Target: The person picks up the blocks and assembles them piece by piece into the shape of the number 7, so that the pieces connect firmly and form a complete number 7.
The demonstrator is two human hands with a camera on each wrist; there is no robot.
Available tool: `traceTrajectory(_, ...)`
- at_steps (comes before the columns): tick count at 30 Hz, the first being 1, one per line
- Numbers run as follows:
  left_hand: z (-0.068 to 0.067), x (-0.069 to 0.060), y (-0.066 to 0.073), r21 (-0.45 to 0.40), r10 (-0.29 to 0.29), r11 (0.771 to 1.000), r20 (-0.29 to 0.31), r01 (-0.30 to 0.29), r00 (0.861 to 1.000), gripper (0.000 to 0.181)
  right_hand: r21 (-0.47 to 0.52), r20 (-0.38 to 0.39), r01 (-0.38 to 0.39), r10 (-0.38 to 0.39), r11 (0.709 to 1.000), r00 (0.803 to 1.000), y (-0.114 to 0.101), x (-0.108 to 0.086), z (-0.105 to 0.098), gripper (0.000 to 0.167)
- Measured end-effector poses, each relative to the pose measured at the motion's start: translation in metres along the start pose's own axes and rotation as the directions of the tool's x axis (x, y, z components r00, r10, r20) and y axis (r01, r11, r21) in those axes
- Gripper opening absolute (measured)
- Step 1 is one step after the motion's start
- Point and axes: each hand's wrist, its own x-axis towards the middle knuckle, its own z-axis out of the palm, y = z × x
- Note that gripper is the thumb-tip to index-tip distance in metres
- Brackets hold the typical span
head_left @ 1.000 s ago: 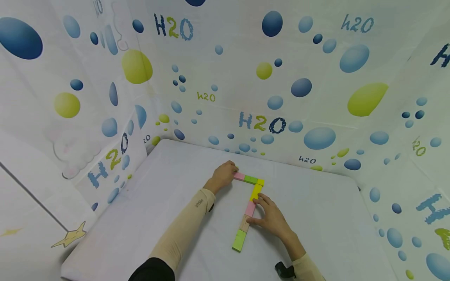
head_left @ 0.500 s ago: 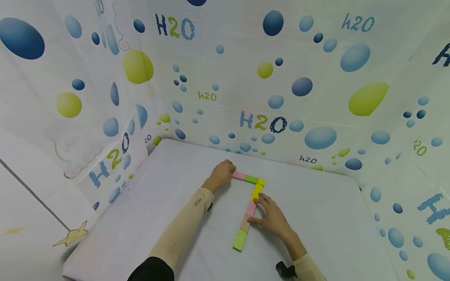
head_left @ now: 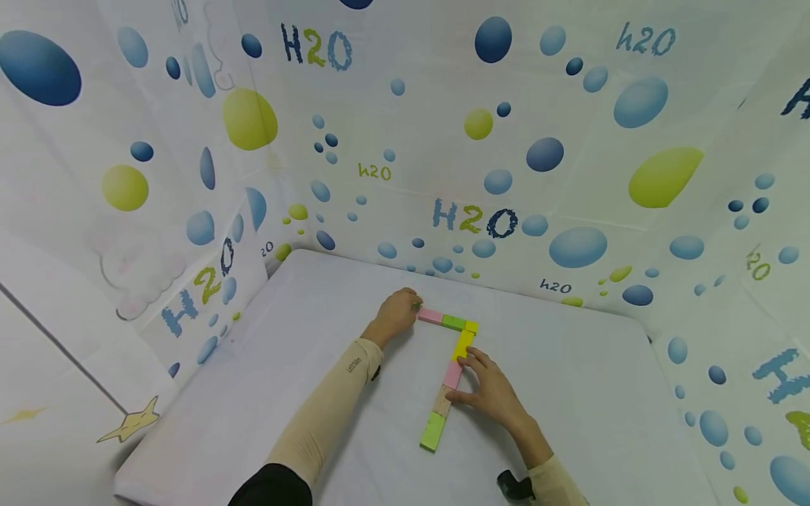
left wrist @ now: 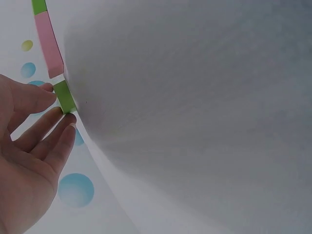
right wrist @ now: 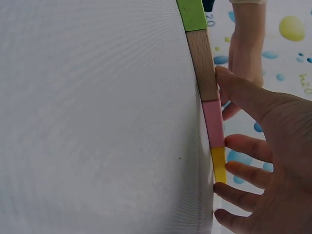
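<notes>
Coloured blocks form an angled line on the white table. Its far arm has a pink block (head_left: 431, 317), a green block (head_left: 453, 322) and a small yellow block (head_left: 471, 327) at the corner. Toward me run a long yellow block (head_left: 463, 343), another pink block (head_left: 452, 374), a plain wooden block (head_left: 441, 400) and a light green block (head_left: 432, 431). My left hand (head_left: 397, 313) pinches a small green block (left wrist: 65, 97), slightly apart from the far pink block's end. Along the near arm's right side, my right hand (head_left: 495, 395) rests thumb and fingertips, fingers spread.
The white-covered table (head_left: 569, 393) has rounded corners and meets a printed backdrop (head_left: 430, 126) at its back and left. A dark strap-like piece (head_left: 514, 486) sits by my right wrist.
My left hand has shifted slightly left, away from the far pink block, and the small green block in its fingers shows a little more. My right hand stays against the row.
</notes>
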Motion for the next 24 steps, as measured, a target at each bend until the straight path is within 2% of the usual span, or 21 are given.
traceTrajectory(7,-0.003,-0.004,0.0004,-0.014,-0.029,0.999,0.006,0.029,1.0,0.041,-0.002,0.003,0.003,-0.003,1.0,1.0,-0.0004,0.0004,-0.0003,0.083)
traceTrajectory(11,-0.0036,-0.0048,-0.0003,-0.022,-0.024,0.999,-0.002,0.024,1.0,0.039,0.001,0.002,0.005,-0.005,1.0,1.0,-0.0014,0.0002,-0.0012,0.083)
traceTrajectory(18,-0.0015,-0.0025,-0.0046,0.013,-0.019,1.0,0.0,0.019,1.0,0.034,0.003,0.004,-0.006,0.006,1.0,1.0,-0.001,0.0002,-0.0006,0.083)
traceTrajectory(24,-0.0012,-0.0016,-0.0077,0.009,0.005,1.0,-0.012,-0.005,1.0,0.03,-0.001,-0.002,-0.004,0.004,1.0,1.0,-0.0007,0.0003,-0.0007,0.083)
